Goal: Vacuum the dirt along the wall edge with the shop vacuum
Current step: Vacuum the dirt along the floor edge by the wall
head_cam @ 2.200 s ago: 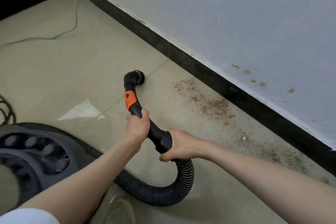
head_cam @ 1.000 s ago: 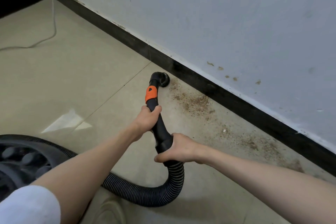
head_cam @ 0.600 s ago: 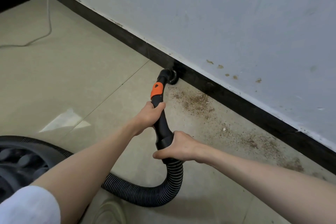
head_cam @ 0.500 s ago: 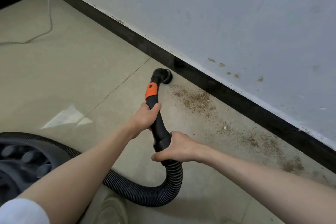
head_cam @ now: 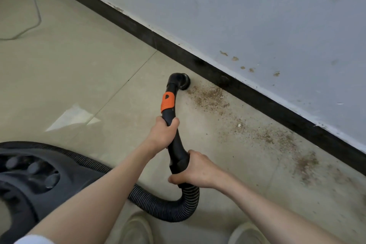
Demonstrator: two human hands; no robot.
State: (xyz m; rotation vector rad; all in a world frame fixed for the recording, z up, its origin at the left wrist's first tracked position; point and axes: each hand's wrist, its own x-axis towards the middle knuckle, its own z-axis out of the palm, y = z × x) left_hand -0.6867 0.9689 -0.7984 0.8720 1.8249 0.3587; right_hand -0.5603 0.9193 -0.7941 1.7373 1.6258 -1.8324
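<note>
Both hands, left hand (head_cam: pixel 162 134) ahead of right hand (head_cam: pixel 195 170), grip the wand (head_cam: pixel 174 134); its nozzle (head_cam: pixel 182 83) sits beyond them at the dirt (head_cam: pixel 210 98), which the next sweep must cover rightward.

Nozzle (head_cam: pixel 183 81) sits just left of dirt (head_cam: pixel 210 98), near baseboard (head_cam: pixel 247 93).

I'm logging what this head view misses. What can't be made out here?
- Nozzle mouth: faces away, so contact with the floor is unclear.
- Shop vacuum: cut off by the left edge.
- Dirt trail: runs off past the right edge.
- Right hand fingers: wrapped behind the wand.
</note>
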